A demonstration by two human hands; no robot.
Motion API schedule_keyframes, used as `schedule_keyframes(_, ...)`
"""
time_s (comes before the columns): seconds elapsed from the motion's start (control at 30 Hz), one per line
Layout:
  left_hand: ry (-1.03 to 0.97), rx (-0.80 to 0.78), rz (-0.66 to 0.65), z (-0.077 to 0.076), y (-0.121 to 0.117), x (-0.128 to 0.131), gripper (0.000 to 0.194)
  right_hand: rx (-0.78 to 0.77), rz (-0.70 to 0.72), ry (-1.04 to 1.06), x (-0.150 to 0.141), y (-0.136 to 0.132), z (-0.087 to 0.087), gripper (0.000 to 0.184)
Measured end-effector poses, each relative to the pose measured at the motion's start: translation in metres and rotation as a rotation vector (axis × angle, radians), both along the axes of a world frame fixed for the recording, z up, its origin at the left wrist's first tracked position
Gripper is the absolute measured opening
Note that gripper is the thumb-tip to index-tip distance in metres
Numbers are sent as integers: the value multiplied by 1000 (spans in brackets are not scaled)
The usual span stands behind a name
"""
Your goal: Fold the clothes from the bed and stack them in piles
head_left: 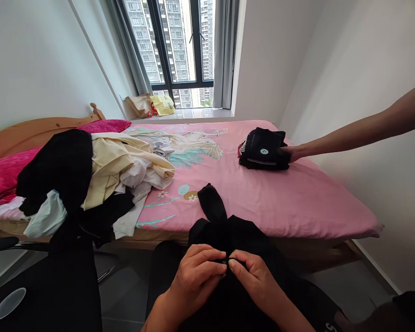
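A black garment (pixel 212 203) lies across my lap, one narrow end of it reaching up onto the edge of the bed. My left hand (pixel 200 272) pinches the garment's edge between thumb and fingers. Close beside it, fingertips nearly touching, my right hand (pixel 252 274) pinches the same edge. Something small and shiny shows at the left fingertips, too small to name. Black fabric against my dark clothes makes the garment's outline hard to follow.
Another person's hand (pixel 292 153) rests on a stack of folded dark clothes (pixel 259 145) on the pink bed (pixel 263 198). At left lies a loose heap of clothes (pixel 114 161). A black chair (pixel 48 286) bears a translucent round container (pixel 9 303). Bags (pixel 162 105) sit on the windowsill.
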State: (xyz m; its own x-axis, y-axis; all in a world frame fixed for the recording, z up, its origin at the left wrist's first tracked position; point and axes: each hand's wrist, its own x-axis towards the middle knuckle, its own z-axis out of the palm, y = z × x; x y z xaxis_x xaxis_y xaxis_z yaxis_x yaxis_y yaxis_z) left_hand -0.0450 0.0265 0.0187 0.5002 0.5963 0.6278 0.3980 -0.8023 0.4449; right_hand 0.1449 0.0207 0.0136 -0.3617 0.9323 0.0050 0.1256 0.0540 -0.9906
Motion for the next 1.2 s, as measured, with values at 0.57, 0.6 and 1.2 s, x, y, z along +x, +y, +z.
schedule_keyframes(0.57,-41,-124,93,-4,-1,2,20,-90,-15,133,-6,5,-10,31)
schedule_keyframes(0.6,-43,-134,92,-4,-1,1,19,-77,-8,122,-7,5,-11,32)
schedule_keyframes(1.2,449,-47,-137,48,25,-3,8,-1,-45,-8,-13,4,-11,36)
